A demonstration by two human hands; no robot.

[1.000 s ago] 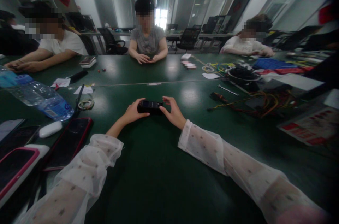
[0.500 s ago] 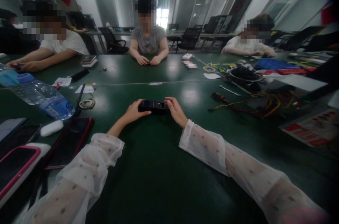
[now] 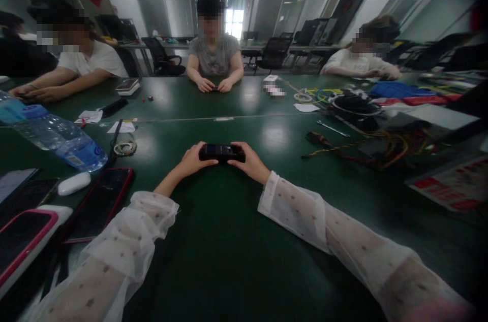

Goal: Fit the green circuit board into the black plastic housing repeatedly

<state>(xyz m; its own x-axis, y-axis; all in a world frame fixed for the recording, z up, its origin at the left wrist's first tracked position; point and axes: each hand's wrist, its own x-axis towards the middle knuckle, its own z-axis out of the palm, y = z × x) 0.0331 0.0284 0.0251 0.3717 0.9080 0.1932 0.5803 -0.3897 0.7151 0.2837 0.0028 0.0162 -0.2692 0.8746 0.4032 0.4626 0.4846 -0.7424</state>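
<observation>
Between my two hands is a small black handheld device (image 3: 221,151), lying sideways with a dark screen on its left part and small light markings near its right. I cannot make out its exact kind. My left hand (image 3: 193,158) grips its left end, thumb along the near edge. At the right end my right hand (image 3: 249,159) is wrapped round it, its thumb also on the near edge. Both forearms are in sheer white sleeves and come in over the green table (image 3: 224,240).
To the left are a tilted water bottle (image 3: 64,136), a white case (image 3: 74,184), a red-edged phone (image 3: 101,202) and a pink-framed phone (image 3: 25,240). Cables (image 3: 366,149) and a wrench (image 3: 332,128) lie at right. Several people, one in a grey shirt (image 3: 215,55), sit across the table.
My right hand has closed on the device's right end; before, its fingers were raised beside that end. My left hand has kept its grip.
</observation>
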